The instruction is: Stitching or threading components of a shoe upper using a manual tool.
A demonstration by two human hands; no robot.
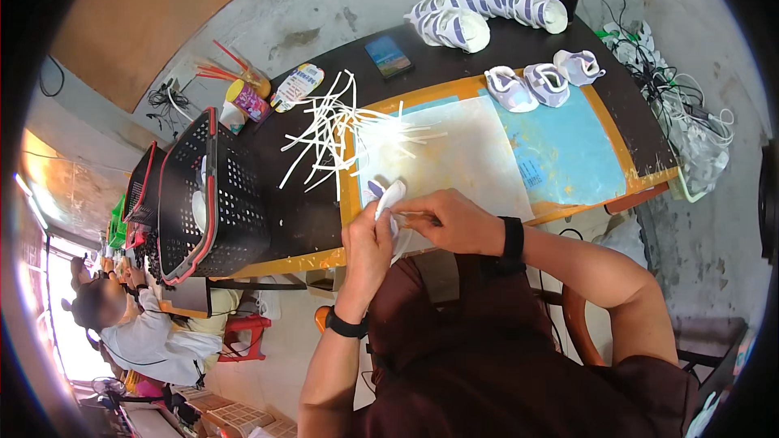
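At the table's near edge my left hand (367,247) grips a small white-and-purple baby shoe (393,197), its fingers closed round it. My right hand (450,219) is closed in a pinch at the shoe's right side, on what looks like a thin white strip. A pale end hangs down between the hands. The fingers hide most of the shoe. Just beyond lies a loose pile of white strips (331,134), partly over a white sheet (462,142) on a blue mat (568,150).
Three baby shoes (546,84) stand at the mat's far right, with nested rows of shoes (454,30) behind. A black perforated basket (235,203) stands left, near a phone (389,57) and a purple-yellow can (247,100). Cables (677,101) hang right. Another person (154,324) sits at lower left.
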